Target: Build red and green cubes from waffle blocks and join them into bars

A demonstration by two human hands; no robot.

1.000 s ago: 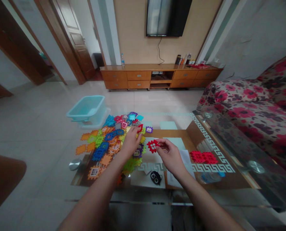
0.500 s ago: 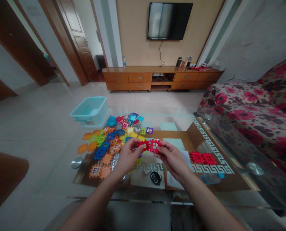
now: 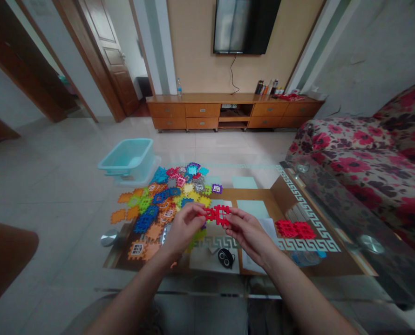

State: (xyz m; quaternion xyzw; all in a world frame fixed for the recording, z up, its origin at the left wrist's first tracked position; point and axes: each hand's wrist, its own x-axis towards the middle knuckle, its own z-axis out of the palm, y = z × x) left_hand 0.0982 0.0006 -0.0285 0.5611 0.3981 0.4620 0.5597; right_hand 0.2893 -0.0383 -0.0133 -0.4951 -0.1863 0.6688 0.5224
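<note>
Above the glass table (image 3: 336, 272) both hands meet over two red notched tiles (image 3: 217, 214) held edge to edge. My left hand (image 3: 184, 226) pinches the left red tile. My right hand (image 3: 247, 231) pinches the right red tile, which has a window-grid cut-out. A heap of coloured plastic tiles (image 3: 165, 202), orange, blue, green, yellow and purple, lies just left of and behind my left hand. A short row of joined red tiles (image 3: 294, 229) rests on the glass to the right of my right hand.
A pale blue plastic tub (image 3: 127, 158) stands behind the heap. A small black object (image 3: 224, 257) lies under the glass near my wrists. A floral sofa (image 3: 368, 158) runs along the right. A wooden TV cabinet (image 3: 231, 110) lines the far wall.
My left hand picked a red tile out of the heap and brought it to the red tile in my right hand. The two tiles now sit side by side between both hands.
</note>
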